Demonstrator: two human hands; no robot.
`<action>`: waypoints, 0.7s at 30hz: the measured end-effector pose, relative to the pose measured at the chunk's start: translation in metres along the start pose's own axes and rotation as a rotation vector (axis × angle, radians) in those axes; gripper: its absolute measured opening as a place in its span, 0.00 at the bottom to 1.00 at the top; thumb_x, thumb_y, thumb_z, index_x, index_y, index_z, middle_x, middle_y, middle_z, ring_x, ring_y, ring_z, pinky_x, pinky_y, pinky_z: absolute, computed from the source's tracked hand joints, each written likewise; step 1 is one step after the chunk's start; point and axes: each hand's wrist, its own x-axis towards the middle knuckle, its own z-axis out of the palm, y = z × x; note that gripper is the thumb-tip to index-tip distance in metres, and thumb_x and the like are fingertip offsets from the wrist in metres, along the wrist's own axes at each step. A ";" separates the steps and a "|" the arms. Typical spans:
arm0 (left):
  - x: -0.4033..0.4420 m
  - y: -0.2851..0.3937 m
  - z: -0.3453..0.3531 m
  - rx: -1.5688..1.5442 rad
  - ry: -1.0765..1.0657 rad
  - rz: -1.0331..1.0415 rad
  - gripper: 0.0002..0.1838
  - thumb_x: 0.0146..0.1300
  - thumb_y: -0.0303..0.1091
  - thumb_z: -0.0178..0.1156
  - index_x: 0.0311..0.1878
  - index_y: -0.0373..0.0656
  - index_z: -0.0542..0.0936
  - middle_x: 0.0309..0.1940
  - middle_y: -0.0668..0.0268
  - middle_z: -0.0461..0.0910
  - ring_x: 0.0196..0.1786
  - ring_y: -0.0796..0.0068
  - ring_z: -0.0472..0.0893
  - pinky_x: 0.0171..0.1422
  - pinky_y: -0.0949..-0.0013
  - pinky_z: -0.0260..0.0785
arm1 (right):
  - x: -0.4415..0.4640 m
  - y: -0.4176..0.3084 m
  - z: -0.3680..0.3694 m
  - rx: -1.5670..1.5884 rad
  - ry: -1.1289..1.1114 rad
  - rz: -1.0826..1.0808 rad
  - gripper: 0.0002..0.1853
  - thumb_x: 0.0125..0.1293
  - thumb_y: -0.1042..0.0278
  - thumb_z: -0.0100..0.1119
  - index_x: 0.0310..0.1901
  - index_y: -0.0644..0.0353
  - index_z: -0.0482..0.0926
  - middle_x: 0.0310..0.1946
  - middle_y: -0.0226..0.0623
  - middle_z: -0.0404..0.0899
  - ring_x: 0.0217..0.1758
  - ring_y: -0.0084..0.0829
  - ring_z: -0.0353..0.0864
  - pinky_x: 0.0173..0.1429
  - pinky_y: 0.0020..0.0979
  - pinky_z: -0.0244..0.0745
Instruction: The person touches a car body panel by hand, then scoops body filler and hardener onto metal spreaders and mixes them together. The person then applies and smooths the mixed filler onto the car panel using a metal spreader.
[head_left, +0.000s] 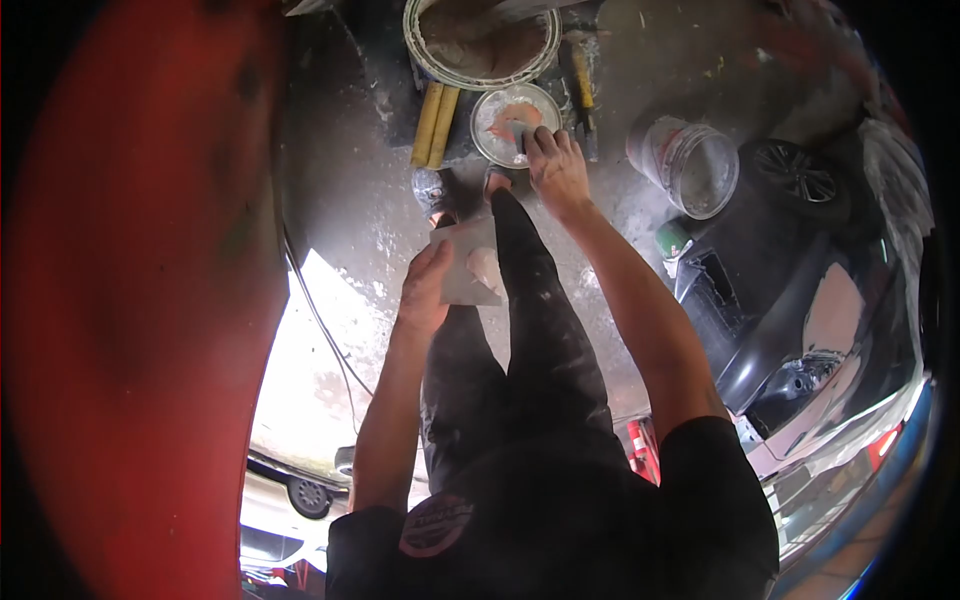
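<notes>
My left hand [425, 285] grips the edge of a flat grey square plate [467, 289], held over my legs. A pinkish-beige lump of paste [485, 268] lies on the plate's right side. My right hand [558, 172] is closed around a small dark spreader [519, 137], its fingers bent down over a round open tin [478, 146]. Pinkish and orange paste [515, 118] shows inside the tin, and the spreader's end appears to reach in there. How the fingers wrap the spreader is partly hidden.
A large open bucket [415, 62] stands behind the tin. Yellow bars [434, 125] lie left of the tin, and a yellow-handled tool [582, 77] lies right. A white bucket [655, 150], a green-topped container [672, 239] and a dark car [790, 290] are right. A red panel [150, 280] fills the left.
</notes>
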 end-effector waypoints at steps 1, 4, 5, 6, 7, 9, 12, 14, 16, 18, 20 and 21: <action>-0.001 0.000 -0.002 -0.004 0.006 -0.001 0.30 0.84 0.49 0.58 0.77 0.37 0.73 0.67 0.61 0.82 0.68 0.67 0.82 0.74 0.60 0.74 | 0.001 -0.001 0.003 -0.001 0.053 -0.009 0.30 0.58 0.64 0.72 0.64 0.60 0.80 0.54 0.38 0.80 0.57 0.44 0.79 0.58 0.45 0.77; -0.004 0.000 -0.006 -0.018 0.006 0.003 0.29 0.84 0.48 0.58 0.77 0.36 0.73 0.67 0.60 0.82 0.68 0.67 0.82 0.75 0.60 0.74 | 0.002 -0.002 0.008 -0.003 0.088 -0.015 0.25 0.61 0.72 0.67 0.62 0.59 0.81 0.52 0.36 0.80 0.54 0.44 0.80 0.55 0.45 0.78; -0.004 -0.001 -0.008 -0.024 0.002 0.005 0.29 0.84 0.47 0.58 0.77 0.36 0.73 0.67 0.60 0.82 0.68 0.67 0.82 0.75 0.60 0.74 | 0.002 -0.001 0.010 -0.005 0.079 -0.012 0.25 0.61 0.72 0.67 0.62 0.60 0.81 0.52 0.36 0.80 0.54 0.44 0.80 0.55 0.45 0.78; -0.004 -0.001 -0.008 -0.023 0.000 0.008 0.29 0.84 0.47 0.58 0.77 0.36 0.73 0.67 0.60 0.82 0.68 0.67 0.82 0.75 0.60 0.74 | 0.002 -0.002 0.010 -0.010 0.069 -0.014 0.26 0.61 0.71 0.68 0.62 0.60 0.81 0.53 0.36 0.80 0.55 0.44 0.80 0.55 0.45 0.78; -0.005 -0.002 -0.009 -0.021 -0.003 0.010 0.29 0.84 0.47 0.58 0.77 0.36 0.73 0.67 0.60 0.82 0.68 0.67 0.82 0.75 0.60 0.74 | 0.002 -0.001 0.010 -0.015 0.059 -0.015 0.26 0.60 0.71 0.68 0.63 0.60 0.81 0.53 0.36 0.79 0.55 0.43 0.80 0.55 0.45 0.78; -0.005 -0.001 -0.008 -0.019 -0.007 0.015 0.29 0.85 0.47 0.57 0.77 0.36 0.73 0.67 0.60 0.82 0.69 0.67 0.82 0.75 0.60 0.74 | 0.003 -0.001 0.012 -0.024 0.041 -0.019 0.28 0.59 0.70 0.70 0.63 0.60 0.81 0.54 0.36 0.79 0.56 0.43 0.80 0.56 0.45 0.78; -0.006 0.002 -0.006 -0.013 -0.014 0.021 0.29 0.85 0.47 0.57 0.77 0.36 0.73 0.67 0.60 0.82 0.69 0.67 0.82 0.75 0.60 0.74 | 0.004 -0.002 0.013 -0.034 -0.009 -0.016 0.30 0.58 0.69 0.71 0.64 0.60 0.80 0.56 0.36 0.79 0.58 0.44 0.79 0.56 0.46 0.77; -0.006 0.003 -0.005 -0.004 -0.021 0.023 0.29 0.85 0.47 0.57 0.77 0.36 0.73 0.67 0.59 0.82 0.69 0.66 0.82 0.75 0.60 0.73 | 0.006 -0.005 0.010 -0.040 -0.077 -0.001 0.31 0.58 0.69 0.72 0.65 0.60 0.80 0.56 0.37 0.79 0.59 0.44 0.79 0.57 0.46 0.77; -0.005 0.003 -0.006 -0.016 -0.007 0.015 0.29 0.85 0.48 0.57 0.77 0.35 0.73 0.68 0.59 0.82 0.69 0.66 0.82 0.75 0.60 0.73 | 0.007 -0.004 0.013 -0.029 -0.069 -0.019 0.31 0.57 0.69 0.72 0.65 0.59 0.80 0.57 0.37 0.79 0.60 0.44 0.79 0.58 0.46 0.76; -0.005 0.004 -0.005 -0.028 0.008 0.016 0.29 0.85 0.47 0.57 0.76 0.35 0.74 0.67 0.60 0.82 0.69 0.67 0.82 0.75 0.61 0.73 | 0.008 -0.003 0.019 -0.035 -0.098 -0.019 0.33 0.56 0.61 0.75 0.64 0.59 0.81 0.58 0.37 0.79 0.64 0.45 0.78 0.61 0.47 0.75; -0.004 0.007 0.001 -0.036 0.021 0.032 0.28 0.84 0.47 0.59 0.75 0.35 0.76 0.67 0.62 0.83 0.68 0.69 0.82 0.73 0.62 0.73 | 0.010 -0.003 0.024 -0.057 -0.156 0.000 0.37 0.52 0.48 0.81 0.62 0.59 0.82 0.61 0.37 0.80 0.70 0.46 0.77 0.66 0.48 0.74; -0.002 0.008 0.002 -0.042 0.016 0.043 0.28 0.84 0.47 0.59 0.75 0.36 0.76 0.67 0.62 0.83 0.68 0.69 0.82 0.73 0.62 0.73 | 0.013 -0.004 0.021 -0.057 -0.192 -0.010 0.37 0.53 0.48 0.80 0.62 0.58 0.83 0.62 0.38 0.80 0.72 0.47 0.76 0.67 0.49 0.74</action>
